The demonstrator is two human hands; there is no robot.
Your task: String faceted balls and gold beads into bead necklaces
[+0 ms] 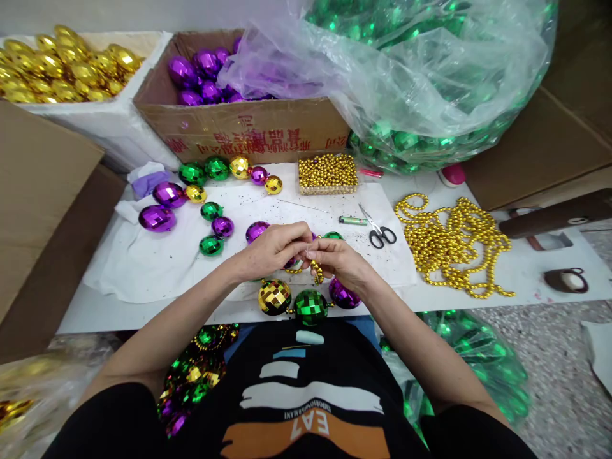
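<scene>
Bauble strand [310, 307], apparently part-finished: gold, green and purple balls linked, just bodyward of left hand [277, 247] and right hand [340, 258]. Right pinched on short gold bead length [315, 271]; left in narrow pinch alongside, contents indiscernible. Seemingly unjoined: green-purple-green trio [222, 226], left of left hand; gold bead chains [459, 242], right of right hand.

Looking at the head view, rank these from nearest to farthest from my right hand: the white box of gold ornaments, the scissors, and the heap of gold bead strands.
From your right hand:
1. Scissors: just beyond it, to the right.
2. Heap of gold bead strands: farther right.
3. White box of gold ornaments: far back on the left.
</scene>
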